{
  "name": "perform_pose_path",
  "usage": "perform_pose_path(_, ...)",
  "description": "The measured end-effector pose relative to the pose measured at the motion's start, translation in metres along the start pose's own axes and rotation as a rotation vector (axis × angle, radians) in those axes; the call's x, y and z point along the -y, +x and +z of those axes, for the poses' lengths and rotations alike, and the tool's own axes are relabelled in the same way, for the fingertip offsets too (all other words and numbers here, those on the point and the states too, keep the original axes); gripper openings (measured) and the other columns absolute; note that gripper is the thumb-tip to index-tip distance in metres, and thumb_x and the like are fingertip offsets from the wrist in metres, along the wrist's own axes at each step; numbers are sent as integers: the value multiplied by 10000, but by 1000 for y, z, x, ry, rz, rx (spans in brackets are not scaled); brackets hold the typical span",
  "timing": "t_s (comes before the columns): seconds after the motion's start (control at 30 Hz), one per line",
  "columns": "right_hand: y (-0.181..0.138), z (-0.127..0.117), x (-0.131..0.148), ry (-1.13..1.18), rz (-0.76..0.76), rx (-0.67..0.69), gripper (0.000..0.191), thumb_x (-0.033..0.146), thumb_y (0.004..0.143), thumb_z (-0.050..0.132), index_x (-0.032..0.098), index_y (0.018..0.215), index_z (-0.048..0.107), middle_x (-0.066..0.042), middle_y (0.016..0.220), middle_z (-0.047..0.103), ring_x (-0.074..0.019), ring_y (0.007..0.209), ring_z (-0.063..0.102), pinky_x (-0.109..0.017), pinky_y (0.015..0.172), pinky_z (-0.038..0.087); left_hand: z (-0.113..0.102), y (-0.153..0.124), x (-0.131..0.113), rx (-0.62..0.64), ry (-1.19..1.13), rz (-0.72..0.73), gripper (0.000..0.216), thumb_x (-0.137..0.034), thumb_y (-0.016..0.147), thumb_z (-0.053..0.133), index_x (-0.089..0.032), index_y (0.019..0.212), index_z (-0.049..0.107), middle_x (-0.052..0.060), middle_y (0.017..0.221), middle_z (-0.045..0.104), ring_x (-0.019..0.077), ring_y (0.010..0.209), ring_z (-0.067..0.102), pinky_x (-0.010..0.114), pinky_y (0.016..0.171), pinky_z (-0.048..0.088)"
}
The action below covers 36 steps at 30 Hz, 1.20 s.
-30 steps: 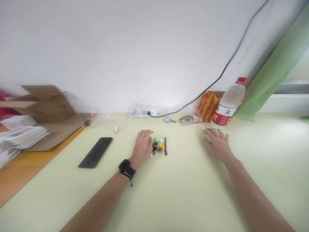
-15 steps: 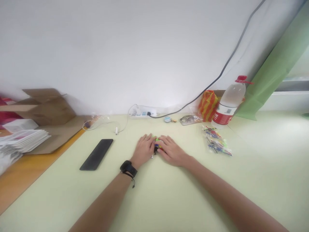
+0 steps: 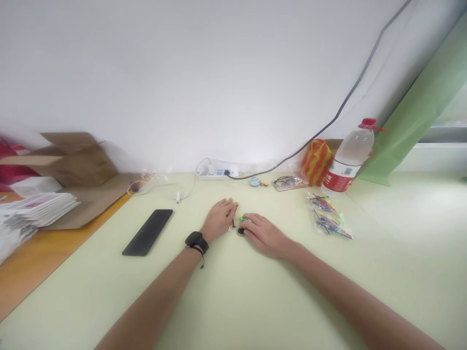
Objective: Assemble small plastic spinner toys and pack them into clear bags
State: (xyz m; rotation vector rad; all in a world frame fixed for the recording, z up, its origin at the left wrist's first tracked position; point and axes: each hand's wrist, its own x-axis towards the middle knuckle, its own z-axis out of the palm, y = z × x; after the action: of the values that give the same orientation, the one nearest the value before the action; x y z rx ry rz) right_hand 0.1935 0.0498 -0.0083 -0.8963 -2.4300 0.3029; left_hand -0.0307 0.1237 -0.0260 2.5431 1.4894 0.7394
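My left hand [image 3: 219, 219] rests on the pale green table with its fingers bent and close together over small coloured pieces [image 3: 235, 203]. Green and red bits peep out at its fingertips; the hand hides most of them. By its thumb lies a small dark and white piece [image 3: 233, 223]. To the right, my right hand [image 3: 266, 236] has its fingers curled down on a small green piece [image 3: 242, 219] and a round black piece [image 3: 241, 231]. A narrow gap of table separates the two hands. What kind of pieces these are is too small to tell.
A black flat slab [image 3: 148, 232] lies left of my hands. Right are clear bags of coloured parts [image 3: 332, 216], a large water bottle [image 3: 343, 165] and a striped bag [image 3: 315, 160]. A power strip [image 3: 219, 172] sits by the wall; cardboard [image 3: 80, 160] stands far left.
My hands have come apart: the right one moved slightly right and nearer to me with the green and black pieces under its fingers. The view has shifted a little.
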Motion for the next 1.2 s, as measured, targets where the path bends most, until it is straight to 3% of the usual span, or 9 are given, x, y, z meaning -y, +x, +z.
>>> perform_pose_path(0.13,-23,-12,4,54,0,19,276,190,1048,389,256,1214,600,-112,1325,607,-244,1247,560,-455,1083,469,-2,4,5,-20,-71,-59,403,-400,1049,440,-207,1303,686,101,1471,607,293,1451,466,514,1218,371)
perform_pose_path(0.27,-39,-19,3,119,48,-11,282,262,1034,476,264,1303,561,-122,1389,568,-256,1312,525,-467,1134,434,-15,-5,-9,-183,-153,-4,416,-368,1056,444,-220,1413,600,78,1567,508,264,1561,275,503,1267,294)
perform_pose_path(0.37,-41,-17,-5,165,189,-98,425,366,975,606,268,1379,516,-138,1516,449,-292,1412,438,-477,1154,420,-21,-15,-37,-199,-280,29,363,-359,1037,499,-229,1349,632,81,1519,562,250,1504,394,484,1248,342)
perform_pose_path(0.47,-39,-13,-18,234,315,-224,339,370,995,547,259,1315,553,-130,1456,486,-286,1401,446,-479,1168,399,-15,-25,-72,-98,-410,4,374,-365,1045,486,-252,1385,595,76,1503,576,243,1425,503,489,1225,382)
perform_pose_path(0.6,-38,-9,-37,393,472,-390,203,320,1002,448,229,1049,623,-97,1128,612,-249,1130,610,-429,1022,510,0,-41,-101,125,-361,123,431,-373,1029,510,-280,1450,539,59,1582,486,283,1522,355,516,1236,365)
perform_pose_path(0.7,-40,-9,-45,442,613,-477,172,364,945,530,217,935,619,-79,1006,621,-243,969,632,-390,874,550,6,-49,-106,159,-270,145,489,-388,1012,532,-269,1485,498,78,1613,436,330,1552,278,561,1239,341)
perform_pose_path(0.83,-42,-17,-45,555,664,-385,215,425,908,602,210,895,621,-45,896,658,-218,853,637,-355,804,531,2,-50,-105,150,-280,129,530,-408,1000,553,-284,1507,461,73,1653,364,331,1550,272,557,1241,330)
perform_pose_path(0.97,-43,-32,-41,711,621,-194,227,418,905,624,197,952,645,-23,864,675,-195,820,635,-326,766,513,-7,-45,-103,62,-390,107,440,-244,976,547,-274,1415,543,78,1534,511,280,1437,433,502,1196,392)
perform_pose_path(1.2,-48,-33,-33,569,442,-190,181,175,872,561,210,959,716,-55,1020,616,-173,811,616,-315,736,524,-15,-38,-93,-13,-423,101,329,-76,851,592,-265,1084,725,56,1237,670,263,1219,567,482,1097,447)
